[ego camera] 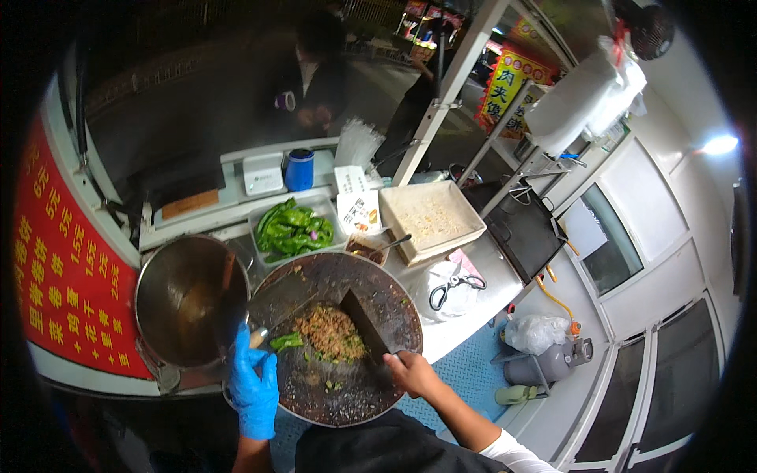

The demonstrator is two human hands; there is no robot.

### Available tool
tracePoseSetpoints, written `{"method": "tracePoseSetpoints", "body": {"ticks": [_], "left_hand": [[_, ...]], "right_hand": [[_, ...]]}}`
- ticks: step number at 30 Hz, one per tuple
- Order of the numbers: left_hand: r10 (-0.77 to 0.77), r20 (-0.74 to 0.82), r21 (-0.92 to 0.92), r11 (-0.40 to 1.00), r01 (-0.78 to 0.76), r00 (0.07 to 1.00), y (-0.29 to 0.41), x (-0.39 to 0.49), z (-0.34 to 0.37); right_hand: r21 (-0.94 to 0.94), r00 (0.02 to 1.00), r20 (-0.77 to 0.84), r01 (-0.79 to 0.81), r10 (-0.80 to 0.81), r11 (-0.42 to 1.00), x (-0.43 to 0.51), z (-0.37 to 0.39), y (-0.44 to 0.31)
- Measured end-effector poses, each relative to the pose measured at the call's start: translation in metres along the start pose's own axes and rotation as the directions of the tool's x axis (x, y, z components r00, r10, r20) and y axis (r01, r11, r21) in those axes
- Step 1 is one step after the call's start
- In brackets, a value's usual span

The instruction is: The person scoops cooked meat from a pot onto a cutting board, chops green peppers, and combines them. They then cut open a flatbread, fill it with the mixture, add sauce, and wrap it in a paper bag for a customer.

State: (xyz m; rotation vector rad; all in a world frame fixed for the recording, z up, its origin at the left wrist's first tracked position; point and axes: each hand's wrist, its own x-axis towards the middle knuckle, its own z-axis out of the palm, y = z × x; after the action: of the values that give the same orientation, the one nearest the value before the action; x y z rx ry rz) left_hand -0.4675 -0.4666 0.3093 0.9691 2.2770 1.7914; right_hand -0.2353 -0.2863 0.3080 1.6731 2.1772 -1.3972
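Observation:
My right hand (408, 372) is bare and grips the handle of a cleaver (364, 325), whose dark blade stands against the right side of a pile of chopped meat and greens (331, 334). The pile lies on a round dark chopping board (355, 402). At the board's left edge is my left hand (254, 378) in a blue glove, near a light-coloured handle (258, 337); whether the fingers hold it cannot be told. A dark flat blade (284, 301) lies over the board's upper left. A piece of green pepper (287, 341) lies left of the pile.
A large metal pot (192, 301) stands left. Beyond the board are a tub of green peppers (295, 230), a sauce container with a spoon (369, 248), a white tray (434, 219) and scissors (455, 285) on a plastic bag. A person (313, 77) stands outside the counter. A gas cylinder (547, 360) is right.

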Motion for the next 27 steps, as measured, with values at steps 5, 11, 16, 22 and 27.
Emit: {"method": "tracePoseSetpoints", "body": {"ticks": [5, 11, 16, 22, 27], "left_hand": [[-0.257, 0.125, -0.156, 0.949, 0.275, 0.958, 0.014, -0.012, 0.021], [0.230, 0.061, 0.126, 0.964, -0.236, 0.971, 0.076, -0.023, 0.091], [0.407, -0.096, 0.353, 0.867, -0.351, 0.909, 0.175, -0.071, 0.197], [0.449, 0.005, 0.086, 0.890, -0.448, 0.893, 0.238, -0.087, 0.346], [0.441, 0.116, -0.013, 0.897, -0.443, 0.890, 0.266, -0.089, 0.451]], "right_hand": [[-0.377, 0.831, -0.340, 0.308, -0.440, 0.873, 0.021, -0.032, 0.026], [-0.028, 0.712, -0.543, 0.516, -0.446, 0.856, 0.004, -0.071, 0.131], [0.056, 0.962, -0.266, 0.078, -0.061, 0.995, 0.005, -0.111, 0.349], [0.611, 0.771, 0.466, -0.636, 0.435, 0.472, -0.021, -0.097, 0.582], [0.449, 0.745, 0.370, -0.666, 0.555, 0.595, -0.015, -0.168, 0.653]]}}
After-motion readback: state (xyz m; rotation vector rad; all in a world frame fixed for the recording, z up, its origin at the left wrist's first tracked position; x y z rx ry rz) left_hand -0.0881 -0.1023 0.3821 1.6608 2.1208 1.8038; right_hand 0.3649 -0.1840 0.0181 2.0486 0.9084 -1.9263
